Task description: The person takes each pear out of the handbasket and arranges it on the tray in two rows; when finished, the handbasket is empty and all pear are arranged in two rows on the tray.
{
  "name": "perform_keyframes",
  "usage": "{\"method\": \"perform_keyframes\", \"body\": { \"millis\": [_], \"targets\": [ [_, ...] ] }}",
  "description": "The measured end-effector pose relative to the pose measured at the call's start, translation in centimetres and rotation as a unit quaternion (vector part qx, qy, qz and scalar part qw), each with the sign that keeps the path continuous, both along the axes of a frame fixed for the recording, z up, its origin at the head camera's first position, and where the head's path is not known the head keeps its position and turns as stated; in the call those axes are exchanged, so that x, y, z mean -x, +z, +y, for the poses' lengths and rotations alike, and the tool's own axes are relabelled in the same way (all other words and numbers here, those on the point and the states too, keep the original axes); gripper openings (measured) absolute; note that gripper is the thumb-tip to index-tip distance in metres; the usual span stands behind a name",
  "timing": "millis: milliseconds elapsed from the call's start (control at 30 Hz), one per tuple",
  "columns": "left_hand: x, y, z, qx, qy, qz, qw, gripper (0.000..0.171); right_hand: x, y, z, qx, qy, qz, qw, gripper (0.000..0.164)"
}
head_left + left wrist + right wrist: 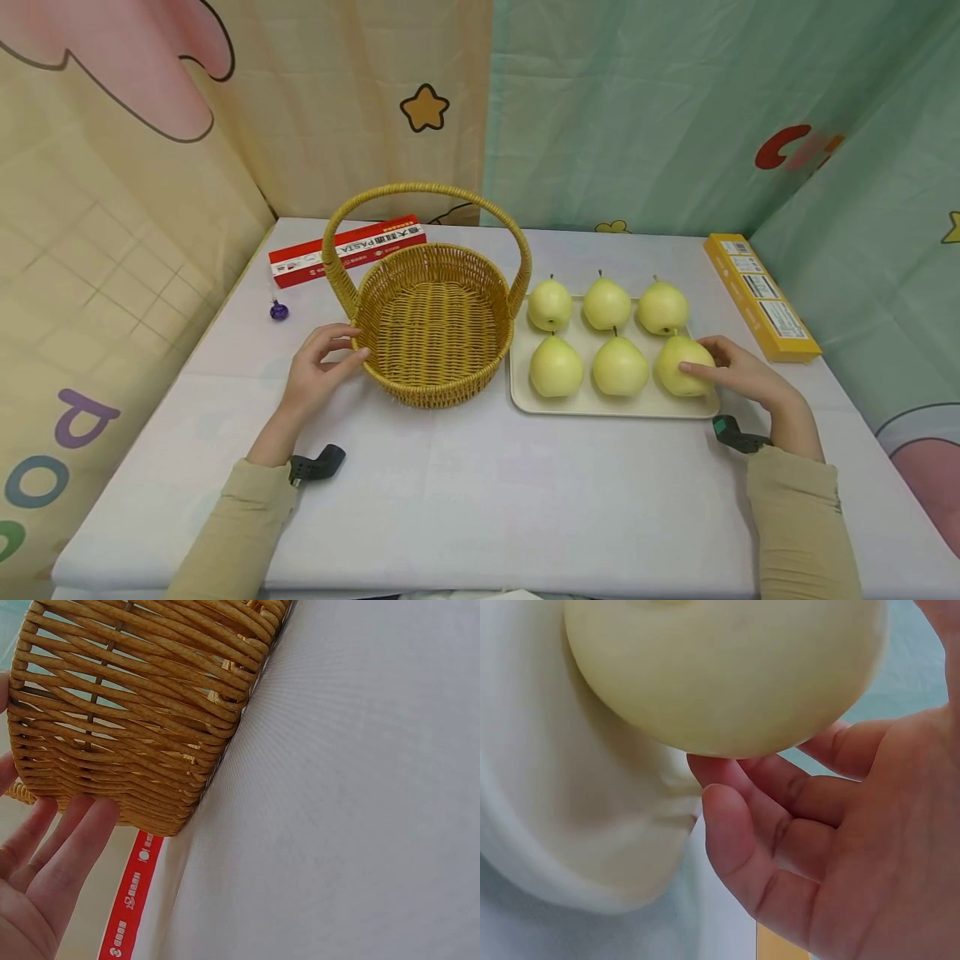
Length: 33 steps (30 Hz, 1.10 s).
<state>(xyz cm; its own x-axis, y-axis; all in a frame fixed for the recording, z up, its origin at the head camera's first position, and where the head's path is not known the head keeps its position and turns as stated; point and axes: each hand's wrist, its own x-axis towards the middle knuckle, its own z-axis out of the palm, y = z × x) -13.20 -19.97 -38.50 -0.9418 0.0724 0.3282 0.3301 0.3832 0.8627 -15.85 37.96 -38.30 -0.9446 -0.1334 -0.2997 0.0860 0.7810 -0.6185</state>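
Observation:
A round woven wicker basket [431,387] with a tall arched handle stands left of centre, with bare weave showing inside. My left hand [318,367] holds its left rim, thumb at the edge; in the left wrist view, fingertips [101,814] touch the outer weave. To the right, several pale yellow-green pears stand in two rows on a cream tray [592,408]. My right hand [742,375] grips the front-right pear [682,367], thumb on its near side and fingers round its right side. In the right wrist view this pear [727,682] overlaps the tray [577,855].
Behind the basket's left side lies a red pasta box [300,265]. A small purple object [279,311] sits close to it. On the far right lies a yellow box [765,300]. Printed curtains [600,108] hang around the white-covered table [480,500].

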Motion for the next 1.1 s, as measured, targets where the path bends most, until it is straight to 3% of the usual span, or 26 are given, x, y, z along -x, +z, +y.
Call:
{"method": "perform_keyframes", "body": {
  "millis": [1100],
  "targets": [
    [0.08,-0.09,0.03,-0.015,-0.008,0.011,0.9998,0.031,0.02,0.01,-0.06,0.012,0.012,-0.003,1.000,0.079]
  ]
}}
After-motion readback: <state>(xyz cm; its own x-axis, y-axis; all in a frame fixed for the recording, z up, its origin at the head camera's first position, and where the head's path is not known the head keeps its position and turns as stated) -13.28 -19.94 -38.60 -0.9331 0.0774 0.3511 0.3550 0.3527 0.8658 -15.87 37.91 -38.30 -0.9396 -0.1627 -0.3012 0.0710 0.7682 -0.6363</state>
